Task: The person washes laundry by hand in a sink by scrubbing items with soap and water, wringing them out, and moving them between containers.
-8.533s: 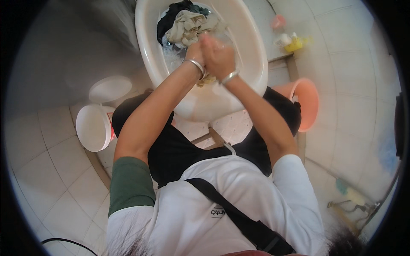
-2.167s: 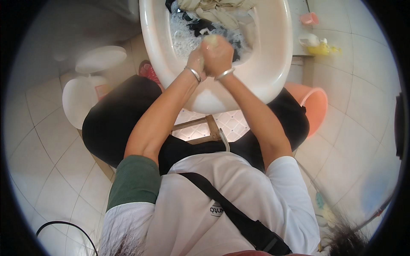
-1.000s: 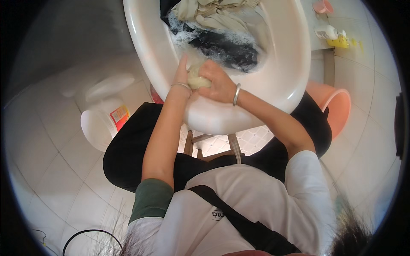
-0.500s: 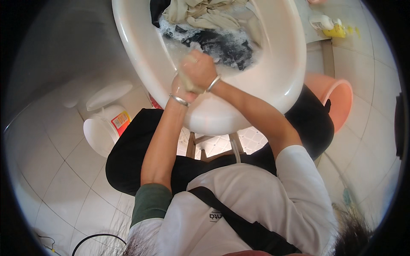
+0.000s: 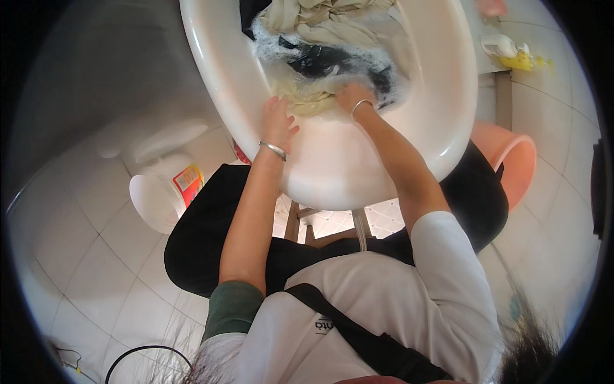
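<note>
A white oval basin (image 5: 448, 96) holds soapy water and clothes. Just inside its near left wall my left hand (image 5: 279, 123) is open, fingers apart, at the left end of a wet pale-yellow cloth (image 5: 310, 101). My right hand (image 5: 355, 96) is curled at the cloth's right end, its fingertips partly hidden by suds. Beyond the cloth a black garment (image 5: 320, 63) lies under foam. Farther back, a beige garment (image 5: 332, 25) is heaped above the water. Both wrists wear silver bangles.
The basin rests on a wooden stand (image 5: 293, 221) between my knees. To the left is a white tub (image 5: 153, 198) with a red and yellow label; on the right stands a pink bucket (image 5: 515, 163). Bottles (image 5: 502, 48) sit on a ledge at the far right.
My hands were together, squeezing the pale-yellow cloth above the basin's near end. They have moved apart; the cloth now lies lower in the water, and my left hand has let go.
</note>
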